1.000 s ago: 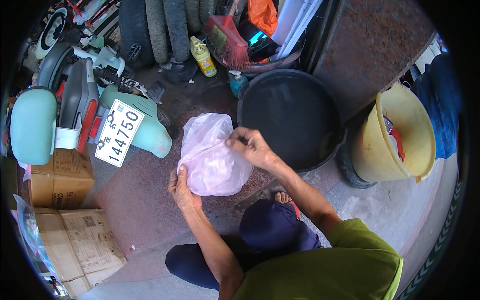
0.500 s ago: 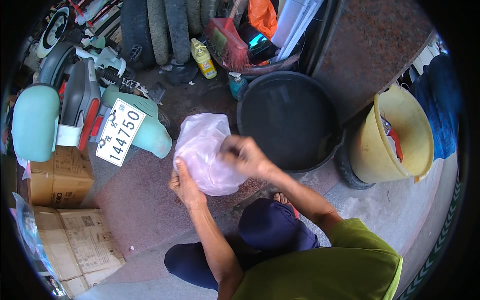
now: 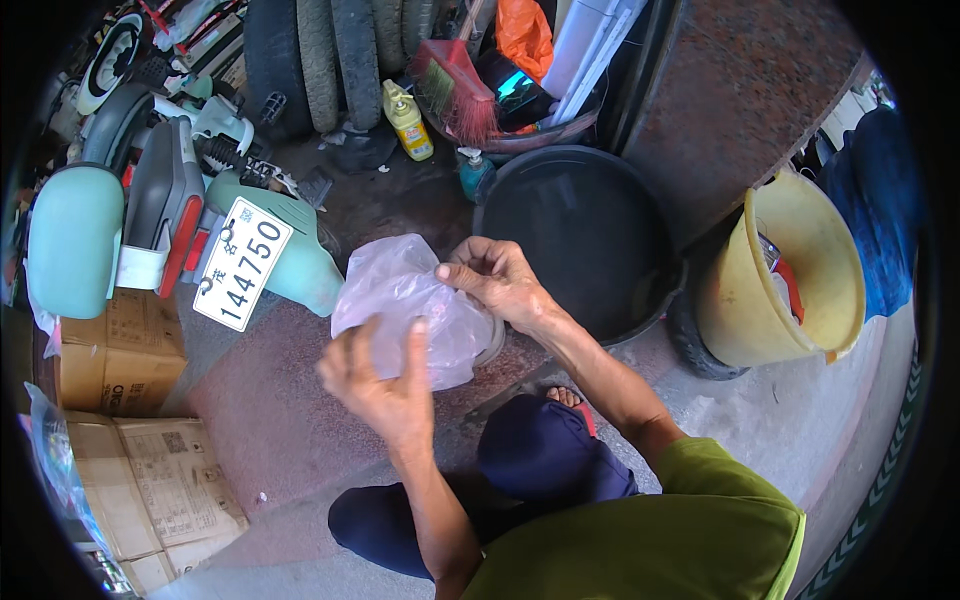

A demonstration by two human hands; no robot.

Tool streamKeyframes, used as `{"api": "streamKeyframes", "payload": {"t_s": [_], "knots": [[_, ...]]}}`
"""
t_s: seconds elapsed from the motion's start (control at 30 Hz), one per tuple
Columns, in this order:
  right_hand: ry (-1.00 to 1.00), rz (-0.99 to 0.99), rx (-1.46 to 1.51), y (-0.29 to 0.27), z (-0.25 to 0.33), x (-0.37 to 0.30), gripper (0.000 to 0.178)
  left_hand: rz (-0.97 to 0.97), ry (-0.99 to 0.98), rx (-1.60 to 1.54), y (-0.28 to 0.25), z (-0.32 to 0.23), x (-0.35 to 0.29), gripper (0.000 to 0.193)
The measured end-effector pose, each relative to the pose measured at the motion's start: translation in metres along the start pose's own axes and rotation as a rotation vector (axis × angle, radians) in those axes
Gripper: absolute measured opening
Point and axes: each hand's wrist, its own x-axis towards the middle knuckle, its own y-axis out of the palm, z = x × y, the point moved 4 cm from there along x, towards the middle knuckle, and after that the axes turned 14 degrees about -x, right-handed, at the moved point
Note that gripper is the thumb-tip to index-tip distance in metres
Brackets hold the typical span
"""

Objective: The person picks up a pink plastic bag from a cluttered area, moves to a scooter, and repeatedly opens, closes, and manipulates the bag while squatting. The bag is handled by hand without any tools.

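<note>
A thin pink plastic bag [image 3: 405, 290] lies crumpled between my hands, above the reddish floor. My right hand [image 3: 497, 283] pinches the bag's right upper edge between thumb and fingers. At the bag's lower left, my left hand [image 3: 375, 385] has its fingers spread, with thumb and fingertips over the plastic; the fingers are slightly blurred. A pale round rim [image 3: 493, 342] shows from under the bag's right side. The rest of that object is hidden by the bag.
A large black tub [image 3: 580, 240] stands just beyond my right hand, with a teal pump bottle [image 3: 475, 173] beside it. Right of it is a yellow bucket [image 3: 730, 310]. A mint-green scooter [image 3: 290, 250] and cardboard boxes [image 3: 165, 480] line the left; tyres [image 3: 355, 65] stand behind.
My left hand has let go of the bag's edge and spread its fingers. My right hand has shifted slightly up and right, and a pale rim has come into view under the bag.
</note>
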Motion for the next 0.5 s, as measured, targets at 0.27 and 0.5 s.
{"api": "streamKeyframes", "payload": {"t_s": [0.27,0.5], "knots": [[-0.008,0.169,0.119,0.012,0.024,-0.011,0.019,0.009,-0.211,-0.36,0.015,0.015,-0.002,0.007],[-0.451,0.019,-0.502,0.038,0.025,-0.032,0.015,-0.016,-0.377,-0.732,0.035,0.03,-0.011,0.005]]}}
